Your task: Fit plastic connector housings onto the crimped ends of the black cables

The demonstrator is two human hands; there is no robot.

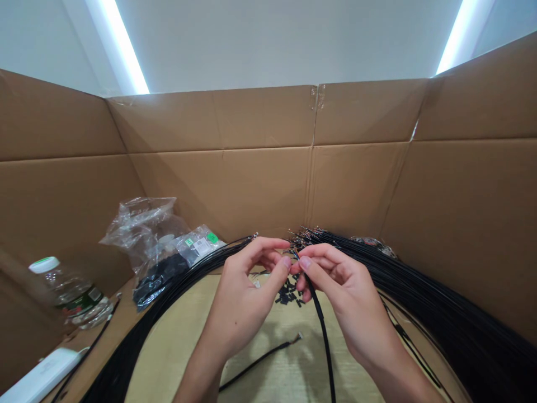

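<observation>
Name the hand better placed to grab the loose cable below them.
Probably the left hand: the loose cable runs beside its forearm, while the right hand pinches the upright black cable.

Hands [291,280] at black cable [322,319] end

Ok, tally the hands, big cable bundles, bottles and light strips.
Hands: 2, left hand and right hand
Big cable bundles: 2, left bundle and right bundle
Bottle: 1
Light strips: 2, left strip and right strip
Total: 7

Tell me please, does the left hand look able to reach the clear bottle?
Probably yes, but the left hand must cross the cable bundle lying between it and the clear bottle.
</observation>
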